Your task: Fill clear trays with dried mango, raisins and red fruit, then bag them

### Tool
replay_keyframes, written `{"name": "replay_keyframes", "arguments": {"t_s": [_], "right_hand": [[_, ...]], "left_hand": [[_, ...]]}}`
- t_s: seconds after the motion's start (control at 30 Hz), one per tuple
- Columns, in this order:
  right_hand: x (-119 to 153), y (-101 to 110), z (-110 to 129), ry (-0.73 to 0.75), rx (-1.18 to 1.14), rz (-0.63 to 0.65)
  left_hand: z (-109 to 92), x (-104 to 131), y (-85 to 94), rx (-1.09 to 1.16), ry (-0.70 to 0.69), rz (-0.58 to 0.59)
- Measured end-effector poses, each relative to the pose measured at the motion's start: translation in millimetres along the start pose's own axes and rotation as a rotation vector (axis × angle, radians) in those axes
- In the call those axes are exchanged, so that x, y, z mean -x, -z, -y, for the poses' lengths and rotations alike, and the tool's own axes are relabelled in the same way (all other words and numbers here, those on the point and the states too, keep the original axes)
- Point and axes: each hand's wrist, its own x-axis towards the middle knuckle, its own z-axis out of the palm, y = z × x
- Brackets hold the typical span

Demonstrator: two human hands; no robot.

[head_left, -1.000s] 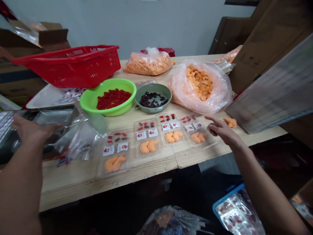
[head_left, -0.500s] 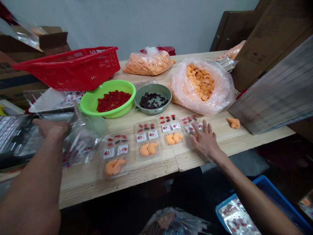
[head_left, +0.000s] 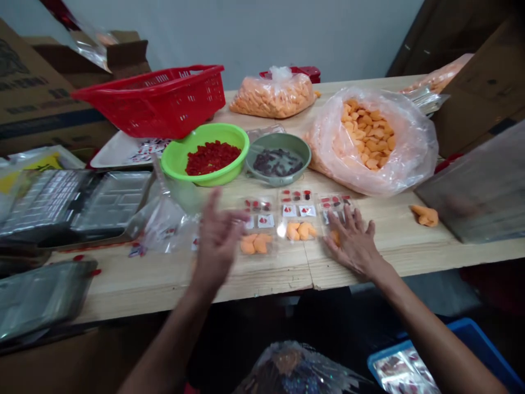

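Note:
Blurred by motion, my left hand [head_left: 217,241] is above the leftmost filled tray, mostly hiding it. It appears to pinch a clear plastic lid, which shows only as haze over the grey-green bowl [head_left: 278,178] and a bright glare. My right hand [head_left: 350,241] lies with fingers spread on the rightmost filled tray [head_left: 334,202], partly covering it. Between my hands are two more clear trays [head_left: 258,260] [head_left: 302,213] with red and dark pieces, small printed packets and orange pieces.
Behind the trays stand a green bowl [head_left: 205,178] of red pieces, a red basket [head_left: 151,112] and an open bag [head_left: 414,142] of orange pieces. Stacked clear trays [head_left: 117,202] lie left. A loose orange piece [head_left: 425,216] sits right, near a plastic-wrapped stack [head_left: 484,197].
My left hand has moved right from the stacked clear trays to the filled ones. My right hand remains at the rightmost tray. The view has shifted left.

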Motion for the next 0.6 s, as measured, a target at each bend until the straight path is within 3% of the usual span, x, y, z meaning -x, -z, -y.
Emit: {"name": "replay_keyframes", "arguments": {"t_s": [0.07,0.13,0.2,0.3,0.4,0.5,0.6], "right_hand": [[3.1,-3.7,-3.7,0.016,0.009,-0.013],[6.5,-6.7,-11.7,-0.003,0.021,-0.032],[10.9,-10.0,-23.4,-0.021,0.037,-0.05],[18.4,-15.0,-40.7,-0.016,0.048,-0.065],[23.4,-15.8,-42.3,-0.019,0.043,-0.133],[21.6,-10.4,-18.8,0.053,0.022,-0.189],[8.7,-3.7,17.9,0.189,-0.035,-0.108]], "left_hand": [[16.2,20.9,-41.8,-0.017,0.142,0.188],[35.3,28.9,-70.9,-0.098,0.204,0.224],[51.6,30.8,-88.4,-0.24,0.19,0.189],[65.4,34.5,-99.1,-0.483,0.128,0.15],[70.8,42.4,-101.2,-0.65,0.072,0.18],[73.2,47.7,-102.8,-0.78,0.039,0.21],[69.3,47.2,-103.8,-0.938,0.043,0.255]]}}
